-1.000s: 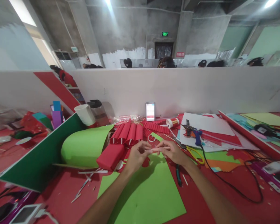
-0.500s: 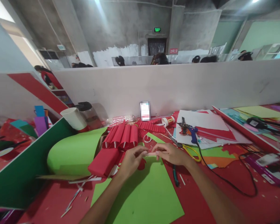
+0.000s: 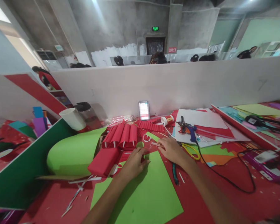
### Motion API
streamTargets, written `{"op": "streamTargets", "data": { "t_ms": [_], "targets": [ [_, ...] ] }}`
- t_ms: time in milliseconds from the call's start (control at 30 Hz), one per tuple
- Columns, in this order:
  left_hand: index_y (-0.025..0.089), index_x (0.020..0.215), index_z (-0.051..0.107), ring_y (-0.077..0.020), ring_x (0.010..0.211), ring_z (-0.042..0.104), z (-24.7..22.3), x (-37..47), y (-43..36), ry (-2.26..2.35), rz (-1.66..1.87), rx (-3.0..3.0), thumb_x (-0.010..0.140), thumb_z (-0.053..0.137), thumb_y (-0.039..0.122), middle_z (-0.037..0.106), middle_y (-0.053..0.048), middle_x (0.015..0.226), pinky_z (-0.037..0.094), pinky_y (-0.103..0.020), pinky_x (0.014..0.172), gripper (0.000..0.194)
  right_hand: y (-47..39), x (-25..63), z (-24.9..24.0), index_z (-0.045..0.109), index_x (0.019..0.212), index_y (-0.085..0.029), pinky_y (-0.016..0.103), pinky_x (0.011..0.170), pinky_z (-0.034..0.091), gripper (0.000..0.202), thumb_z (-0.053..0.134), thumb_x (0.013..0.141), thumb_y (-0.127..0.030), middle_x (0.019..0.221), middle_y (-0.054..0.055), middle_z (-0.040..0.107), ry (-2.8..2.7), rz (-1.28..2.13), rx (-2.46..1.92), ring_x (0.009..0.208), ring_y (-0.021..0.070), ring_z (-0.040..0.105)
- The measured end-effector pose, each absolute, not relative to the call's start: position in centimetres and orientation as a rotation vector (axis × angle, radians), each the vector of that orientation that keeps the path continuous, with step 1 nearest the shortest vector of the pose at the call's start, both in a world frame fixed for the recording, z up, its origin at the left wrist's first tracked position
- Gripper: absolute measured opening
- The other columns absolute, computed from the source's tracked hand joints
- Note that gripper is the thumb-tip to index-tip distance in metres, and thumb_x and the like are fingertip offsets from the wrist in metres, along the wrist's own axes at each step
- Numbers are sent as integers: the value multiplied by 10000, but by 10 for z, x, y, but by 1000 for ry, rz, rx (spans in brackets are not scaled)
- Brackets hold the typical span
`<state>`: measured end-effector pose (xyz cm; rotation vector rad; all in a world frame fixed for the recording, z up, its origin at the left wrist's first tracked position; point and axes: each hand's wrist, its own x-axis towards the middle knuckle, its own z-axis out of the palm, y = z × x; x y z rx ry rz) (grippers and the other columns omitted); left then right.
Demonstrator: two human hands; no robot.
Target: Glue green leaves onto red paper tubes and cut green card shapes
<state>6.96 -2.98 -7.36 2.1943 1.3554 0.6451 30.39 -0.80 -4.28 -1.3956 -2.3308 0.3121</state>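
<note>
My right hand (image 3: 171,151) pinches a small pale strip (image 3: 154,144) that pokes out to the left of its fingertips. My left hand (image 3: 137,160) is lowered over the top edge of a green sheet of paper (image 3: 149,193), fingers bent and thumb apart; whatever lies beneath the palm is hidden. Beyond it are a small green disc (image 3: 140,144) and a white loop of string (image 3: 146,137). Dark-handled pliers (image 3: 175,175) rest right of the sheet, partly under my right hand. A red box (image 3: 104,161) and red pleated rolls (image 3: 121,136) lie to the left.
A blue glue gun (image 3: 191,132) lies on white sheets, its cord running right. Yellow-handled scissors (image 3: 193,151) sit near my right wrist. Rolled green paper (image 3: 72,155) and a green divider (image 3: 20,174) stand left. A phone (image 3: 144,110) leans against the partition (image 3: 121,84).
My hands, together at the pale strip before, have parted. The left has let go and dropped toward me over a red piece; the right keeps the strip.
</note>
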Motion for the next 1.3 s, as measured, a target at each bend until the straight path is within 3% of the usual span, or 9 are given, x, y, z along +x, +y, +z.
{"op": "streamTargets", "data": {
  "t_ms": [233,367,500,633,767,933,1067,1233,1300],
  "targets": [
    [199,944,645,-282,914,587,-73,74,-31,1334,687,2149,812,648,240,650,-85,929,445,-375,791,138,-21,296,-45,671,1123,-210,335,851,466,240,621,893,-162,1129,96,712,-2418,487,-1228,1031,261,662],
    [204,865,614,-267,907,570,-71,73,-32,1303,712,2170,790,624,206,629,-75,928,436,-352,774,76,-19,298,-47,618,1255,-227,332,873,491,400,624,867,-126,1221,98,680,-2384,578,-1197,1058,250,658],
    [212,950,577,-214,805,579,-64,71,-35,1233,722,2053,817,628,245,629,-26,881,435,-300,709,146,-18,298,-42,639,1202,-241,294,762,523,411,634,823,-81,1164,62,673,-2209,859,-1123,850,180,661],
    [212,1115,603,-188,773,596,-51,70,-33,1138,815,1872,839,676,355,671,-36,955,457,-278,691,319,-19,292,-34,638,1164,-253,304,812,532,382,672,812,-108,1141,40,660,-1965,997,-976,891,172,652],
    [171,893,677,-200,710,623,-30,64,-25,1119,868,1727,815,705,441,688,-48,821,475,-268,597,283,-15,301,-30,532,1292,-246,336,887,531,522,750,818,-242,1203,77,632,-1734,1278,-955,991,185,675],
    [168,925,666,-120,452,460,-1,47,-17,1292,1149,1541,723,787,495,522,59,549,332,-209,413,403,-8,336,-25,556,1274,-209,318,845,521,560,806,780,-290,979,26,695,-1776,1629,-938,951,187,686],
    [183,1014,660,-111,471,493,13,43,-15,1321,1431,1305,699,805,503,577,50,622,366,-204,434,472,-8,345,-21,540,1325,-201,320,792,543,653,831,752,-316,978,45,737,-1689,1740,-829,885,202,716],
    [219,1056,631,-95,508,527,12,53,-15,1218,1654,1078,745,781,439,600,63,675,414,-197,498,410,-13,314,-30,623,1241,-226,416,999,505,539,830,751,-315,1103,51,752,-1610,1773,-708,1075,231,691],
    [223,1031,619,-82,498,515,10,55,-14,1175,1713,1033,748,777,409,589,75,665,409,-188,501,373,-15,301,-34,655,1171,-202,425,992,516,484,838,741,-327,1123,67,751,-1591,1715,-740,1083,249,691]
  ]
}}
